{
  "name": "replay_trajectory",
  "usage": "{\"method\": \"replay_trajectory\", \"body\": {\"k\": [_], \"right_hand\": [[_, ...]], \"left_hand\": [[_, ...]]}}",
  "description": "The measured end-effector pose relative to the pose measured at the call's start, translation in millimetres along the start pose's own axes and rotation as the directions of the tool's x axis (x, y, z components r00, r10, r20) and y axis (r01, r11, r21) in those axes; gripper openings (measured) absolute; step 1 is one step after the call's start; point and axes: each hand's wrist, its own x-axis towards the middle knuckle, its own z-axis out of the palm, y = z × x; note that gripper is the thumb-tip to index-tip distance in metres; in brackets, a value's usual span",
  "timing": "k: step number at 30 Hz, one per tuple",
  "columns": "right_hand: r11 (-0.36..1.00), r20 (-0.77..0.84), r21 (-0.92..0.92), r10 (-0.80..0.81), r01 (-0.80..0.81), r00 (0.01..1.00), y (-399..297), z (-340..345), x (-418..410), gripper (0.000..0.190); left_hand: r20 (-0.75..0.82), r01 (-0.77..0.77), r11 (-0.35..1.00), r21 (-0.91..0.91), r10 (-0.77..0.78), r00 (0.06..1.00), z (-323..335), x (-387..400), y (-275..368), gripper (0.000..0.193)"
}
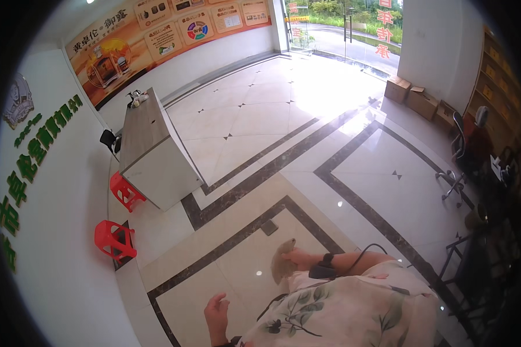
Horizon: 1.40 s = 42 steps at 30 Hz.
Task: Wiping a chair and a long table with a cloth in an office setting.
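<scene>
My right hand (298,259) comes in from the right, in front of my body, with a dark band on its wrist. Its fingers are closed around a flat, curved, tan-grey object (281,265) whose kind I cannot tell. A dark pouch or device with a black cable (323,272) lies against that forearm. My left hand (217,309) is held low at the left, fingers loosely curled and apart, with nothing visible in it. Light clothing with a leaf print (304,308) covers my body.
A wood-topped counter (145,126) stands at the left, near a red plastic stool (113,240) and another. Cardboard boxes (422,103) line the back right wall by glass doors (347,34). A person in dark red (479,134) is by a wheeled chair (458,134) at the right.
</scene>
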Motion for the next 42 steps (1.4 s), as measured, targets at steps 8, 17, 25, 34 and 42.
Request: {"method": "replay_trajectory", "body": {"k": [8,17,25,34,42], "right_hand": [[-0.536,0.760,-0.606,-0.174,0.588,0.626,-32,-36,73,0.027],[0.068,0.641,-0.709,-0.355,0.702,0.681,-14,179,15,0.045],[0.769,0.211,-0.566,-0.214,0.298,0.954,-2,67,-48,0.041],[0.885,-0.979,0.195,0.153,-0.424,-0.131,308,-262,-233,0.017],[0.816,-0.943,0.199,0.309,-0.542,0.120,386,-306,-255,0.038]], "left_hand": [[-0.154,0.199,0.980,-0.024,-0.200,0.968,-103,10,-101,0.029],[0.588,0.523,0.437,-0.732,0.019,0.808,-6,88,10,0.040],[0.592,0.723,0.410,-0.556,-0.414,0.691,8,122,-27,0.034],[0.611,0.808,0.495,-0.320,-0.544,0.575,43,155,-57,0.031],[0.745,0.468,0.882,-0.056,-0.275,0.608,171,160,1,0.032]]}}
